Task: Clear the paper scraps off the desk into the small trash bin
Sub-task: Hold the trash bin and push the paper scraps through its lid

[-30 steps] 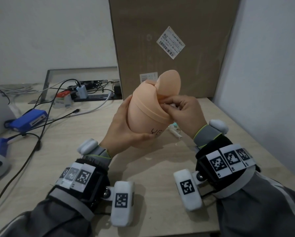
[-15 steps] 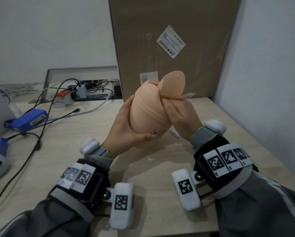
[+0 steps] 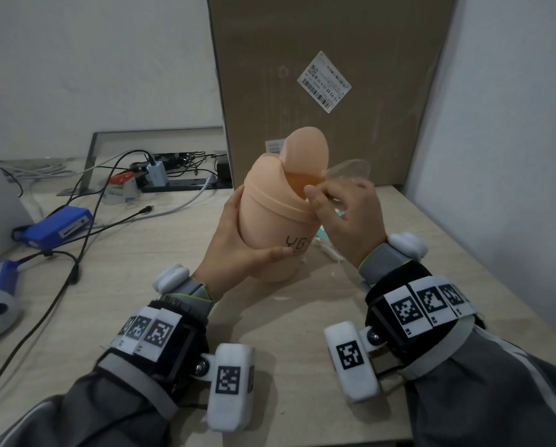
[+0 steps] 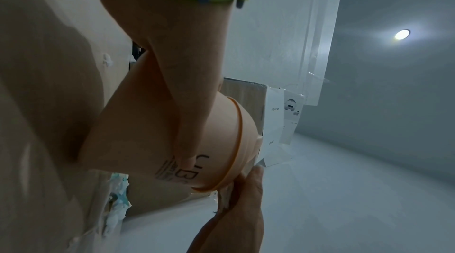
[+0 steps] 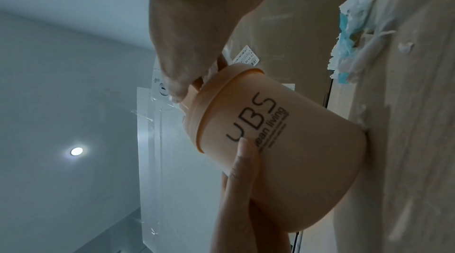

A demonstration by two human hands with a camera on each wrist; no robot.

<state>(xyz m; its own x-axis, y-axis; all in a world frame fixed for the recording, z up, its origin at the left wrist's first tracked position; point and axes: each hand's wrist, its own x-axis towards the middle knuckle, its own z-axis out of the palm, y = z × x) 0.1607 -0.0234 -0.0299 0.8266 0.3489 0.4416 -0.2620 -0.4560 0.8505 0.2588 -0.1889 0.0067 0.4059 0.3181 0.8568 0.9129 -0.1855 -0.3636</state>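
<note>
Raised to the bin [image 3: 272, 221] mouth, right hand [image 3: 351, 217] pinches a clear scrap [image 3: 347, 171]; left hand [image 3: 238, 250] grips the bin.

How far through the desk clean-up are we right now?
Midway, it seems. Done: nothing countable; the bin's contents are hidden. In hand: the left hand grips the tilted peach plastic trash bin, its swing flap tipped open, while the right hand pushes a clear plastic wrapper into the opening. Left: torn white and blue paper scraps on the wooden desk beside the bin.
</note>
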